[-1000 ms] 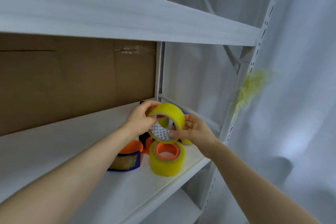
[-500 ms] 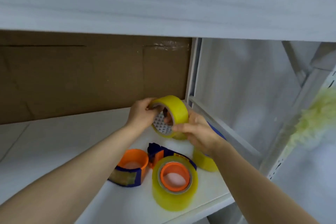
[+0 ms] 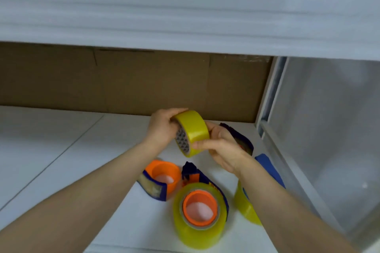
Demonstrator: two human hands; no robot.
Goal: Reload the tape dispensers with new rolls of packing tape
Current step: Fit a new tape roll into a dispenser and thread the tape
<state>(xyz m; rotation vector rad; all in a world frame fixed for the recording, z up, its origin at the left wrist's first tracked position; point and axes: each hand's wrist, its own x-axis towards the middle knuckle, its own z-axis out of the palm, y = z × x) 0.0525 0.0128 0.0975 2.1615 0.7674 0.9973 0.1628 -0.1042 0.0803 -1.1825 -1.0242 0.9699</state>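
White shelving backed by brown cardboard (image 3: 127,84) frames the scene, with an upper shelf (image 3: 185,6) overhead. A yellow roll of tape (image 3: 194,129) is held in the air above the lower shelf (image 3: 61,150), turned on edge so that its patterned core is shown toward the camera. It is gripped by the left hand (image 3: 164,129), whose fingers are curled over its top rim, and pinched at its lower edge between the thumb and fingers of the right hand (image 3: 222,150). Below the hands, an empty dispenser (image 3: 162,176) with a bare orange hub is seen lying on the shelf, just beside a loaded dispenser (image 3: 199,207) on which a full roll is already seated. A second loose roll (image 3: 244,207) is partly hidden under the right forearm, and another dispenser (image 3: 244,141) is half covered behind the right hand. Several risks are judged to lie ahead. The roll could be slipped onto the hub the wrong way round, so that the tape would be fed out backwards. It could be dropped onto the crowded things below if one hand is released early. The loose roll could also be knocked toward the shelf's front edge by the right forearm passing over it.
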